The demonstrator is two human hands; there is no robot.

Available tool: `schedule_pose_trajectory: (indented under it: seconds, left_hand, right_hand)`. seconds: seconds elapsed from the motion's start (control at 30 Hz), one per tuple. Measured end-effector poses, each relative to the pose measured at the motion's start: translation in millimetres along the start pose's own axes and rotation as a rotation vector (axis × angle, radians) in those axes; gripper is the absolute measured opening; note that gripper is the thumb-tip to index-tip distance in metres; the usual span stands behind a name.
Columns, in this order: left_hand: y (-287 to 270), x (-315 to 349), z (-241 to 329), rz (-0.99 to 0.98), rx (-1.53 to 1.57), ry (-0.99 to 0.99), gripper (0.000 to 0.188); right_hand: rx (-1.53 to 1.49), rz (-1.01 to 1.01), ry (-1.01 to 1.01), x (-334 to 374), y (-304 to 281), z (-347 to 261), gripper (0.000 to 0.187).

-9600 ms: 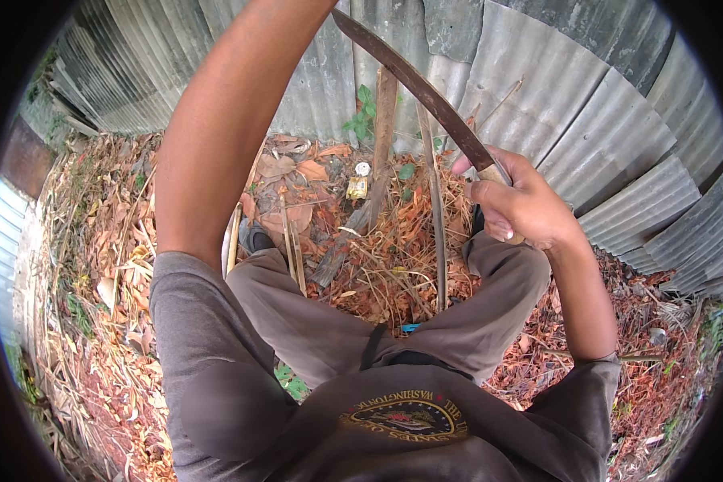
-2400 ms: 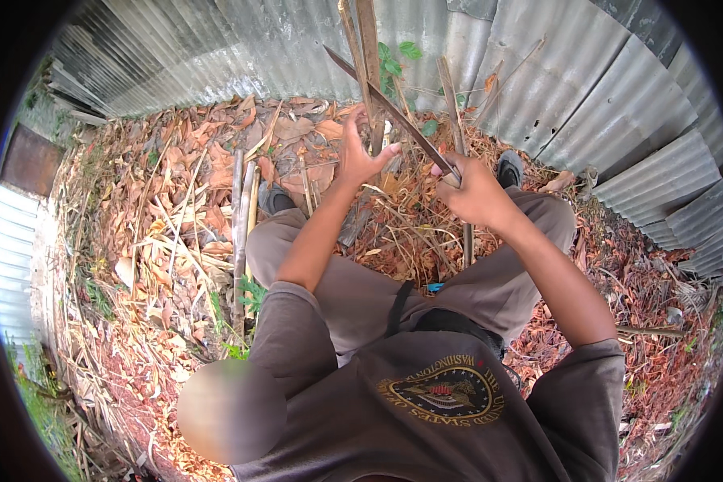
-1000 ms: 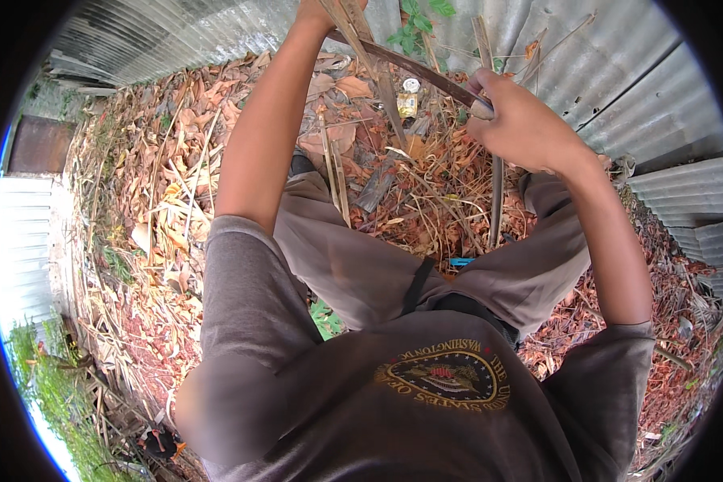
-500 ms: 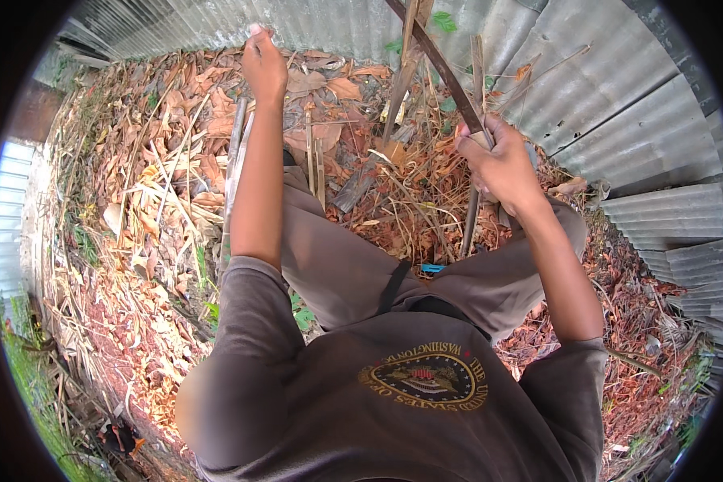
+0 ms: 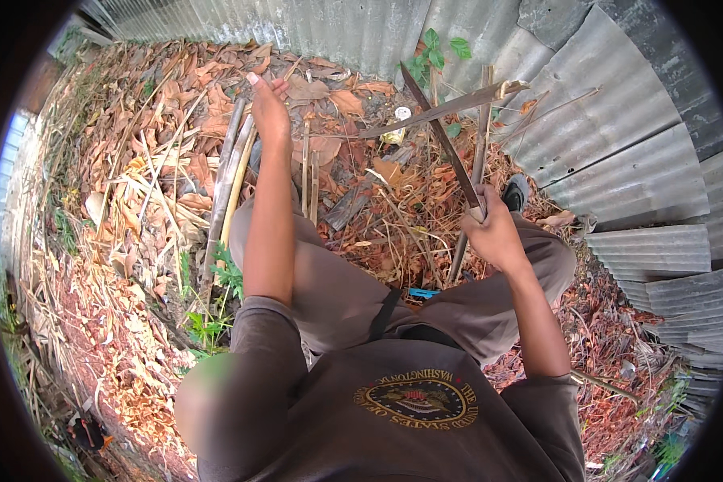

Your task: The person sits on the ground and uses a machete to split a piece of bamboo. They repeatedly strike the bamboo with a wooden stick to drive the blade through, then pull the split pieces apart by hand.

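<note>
The fence (image 5: 618, 153) of grey corrugated sheets curved round my front and right. Below it the ground (image 5: 136, 209) lay under dry brown leaves and litter, with 1 small green plant (image 5: 438, 52) at the fence foot. I stood over it, both legs in grey trousers, 1 dark shoe (image 5: 516, 193) showing near the fence.

Several cut poles (image 5: 226, 189) lay side by side on the leaves at my left. A thinner stake (image 5: 467, 205) stood leaning in front of my right leg, and a pale split stick (image 5: 446, 108) lay tilted across it higher up.

My right hand (image 5: 494, 233) was closed in a fist on the handle of the blade (image 5: 442, 145), fingers wrapped tight, the dark edge running up and left past the stake toward the plant. My left hand (image 5: 269, 108) was stretched out over the upper ends of the poles, fingers loosely together and pointing away, thumb apart; I cannot tell whether it touched a pole or hung just above.

To my mind, doing this well meant keeping the blade up and well away from the left arm while that hand was low, gripping 1 pole firmly near its end, and keeping the shoe clear of the edge's path. A small blue scrap (image 5: 422, 293) lay by my knee.
</note>
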State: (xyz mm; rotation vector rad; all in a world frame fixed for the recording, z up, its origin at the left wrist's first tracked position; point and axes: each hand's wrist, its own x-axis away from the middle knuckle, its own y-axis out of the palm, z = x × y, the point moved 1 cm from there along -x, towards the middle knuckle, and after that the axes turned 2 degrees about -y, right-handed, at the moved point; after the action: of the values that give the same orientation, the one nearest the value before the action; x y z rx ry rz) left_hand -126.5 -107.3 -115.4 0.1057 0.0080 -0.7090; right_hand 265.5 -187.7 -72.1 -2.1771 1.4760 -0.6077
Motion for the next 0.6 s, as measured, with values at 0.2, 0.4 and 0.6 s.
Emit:
schedule_pose_trajectory:
  seconds: [0.2,0.4,0.6]
  left_hand:
    - [28,76,59,-0.259,-0.091,0.772,0.059]
    - [107,121,157,-0.400,-0.194,0.823,0.051]
    - [122,81,173,-0.349,-0.200,0.719,0.020]
  right_hand:
    - [-0.076,-0.049,0.119,-12,-51,-58,0.043]
    - [0.169,-0.039,-0.075,-49,-25,-68,0.047]
    - [-0.139,-0.085,-0.043,-69,18,-65,0.038]
